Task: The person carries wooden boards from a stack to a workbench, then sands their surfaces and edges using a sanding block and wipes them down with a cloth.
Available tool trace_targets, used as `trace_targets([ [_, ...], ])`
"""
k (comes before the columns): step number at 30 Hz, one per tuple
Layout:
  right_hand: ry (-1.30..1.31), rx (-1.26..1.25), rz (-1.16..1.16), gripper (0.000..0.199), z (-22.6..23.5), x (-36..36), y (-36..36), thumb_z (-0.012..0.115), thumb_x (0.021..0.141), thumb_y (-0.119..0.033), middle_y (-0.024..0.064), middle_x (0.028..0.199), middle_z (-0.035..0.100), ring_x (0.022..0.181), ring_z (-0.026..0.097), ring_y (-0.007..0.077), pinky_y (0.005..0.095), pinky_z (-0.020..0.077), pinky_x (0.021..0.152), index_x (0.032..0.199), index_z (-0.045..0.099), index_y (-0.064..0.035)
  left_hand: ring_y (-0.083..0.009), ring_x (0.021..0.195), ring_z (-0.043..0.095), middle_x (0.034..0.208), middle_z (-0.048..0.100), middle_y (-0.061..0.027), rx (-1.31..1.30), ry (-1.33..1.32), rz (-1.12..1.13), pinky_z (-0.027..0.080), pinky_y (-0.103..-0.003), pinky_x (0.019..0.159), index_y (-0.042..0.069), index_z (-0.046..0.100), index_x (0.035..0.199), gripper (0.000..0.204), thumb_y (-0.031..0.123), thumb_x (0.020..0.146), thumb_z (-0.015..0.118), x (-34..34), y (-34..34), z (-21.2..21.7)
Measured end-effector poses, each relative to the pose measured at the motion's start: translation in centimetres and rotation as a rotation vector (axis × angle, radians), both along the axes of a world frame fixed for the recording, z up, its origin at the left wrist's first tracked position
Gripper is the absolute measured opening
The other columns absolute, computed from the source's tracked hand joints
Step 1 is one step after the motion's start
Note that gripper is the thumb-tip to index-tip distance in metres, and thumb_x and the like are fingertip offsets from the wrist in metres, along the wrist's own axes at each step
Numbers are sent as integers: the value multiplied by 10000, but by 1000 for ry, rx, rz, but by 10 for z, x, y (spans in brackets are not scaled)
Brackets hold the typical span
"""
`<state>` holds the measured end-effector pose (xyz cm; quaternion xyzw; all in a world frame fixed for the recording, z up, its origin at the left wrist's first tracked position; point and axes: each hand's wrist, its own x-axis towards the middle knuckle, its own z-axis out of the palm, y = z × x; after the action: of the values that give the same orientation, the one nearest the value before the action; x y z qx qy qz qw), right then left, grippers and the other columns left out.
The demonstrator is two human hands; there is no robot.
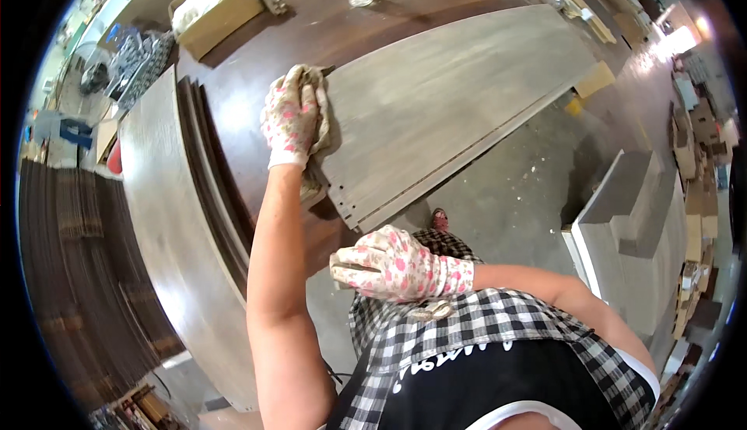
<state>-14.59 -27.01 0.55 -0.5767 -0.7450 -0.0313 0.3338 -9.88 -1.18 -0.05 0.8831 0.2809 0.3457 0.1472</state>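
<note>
Grey cloth [320, 130] bunched under my left hand [292, 115], pressed on the board's [459, 95] near corner; right hand [397, 265] loose, empty.

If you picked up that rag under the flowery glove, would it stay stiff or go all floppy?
Probably floppy: the rag already bunches and folds under the left hand on the grey board. It likely weighs little, being thin crumpled cloth. It should not roll or slide away, since it lies flat and wrinkled.

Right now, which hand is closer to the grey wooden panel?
Left. The left hand presses a rag on the grey wooden panel; the right hand hangs off it, near the apron.
</note>
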Motion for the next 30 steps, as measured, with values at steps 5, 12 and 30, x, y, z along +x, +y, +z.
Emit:
trace_targets([
  [5, -61, -82, -286, 451, 8, 46, -20, 663, 725, -229, 58, 1171, 536, 936, 553, 227, 402, 452, 801, 1161, 574, -154, -327, 1062, 551, 1144, 583, -151, -8, 22, -29, 448, -413, 896, 116, 556, 1197, 335, 233, 884, 526, -2, 1, -4],
  [12, -16, 13, -860, 398, 13, 168, -121, 651, 798, -292, 95, 1122, 593, 1054, 549, 257, 414, 429, 940, 1138, 584, -98, -329, 1084, 542, 1182, 571, -150, 20, 50, -63, 435, -394, 929, 78, 538, 1230, 355, 166, 887, 518, -21, 1, 0],
  [30, -213, -358, -412, 469, 58, 165, -82, 730, 685, -186, -9, 1143, 575, 985, 543, 211, 378, 443, 847, 1137, 604, -189, -306, 1093, 532, 1175, 578, -125, 121, 186, 70, 415, -383, 934, 69, 565, 1202, 303, 171, 935, 466, -138, 137, -25],
])
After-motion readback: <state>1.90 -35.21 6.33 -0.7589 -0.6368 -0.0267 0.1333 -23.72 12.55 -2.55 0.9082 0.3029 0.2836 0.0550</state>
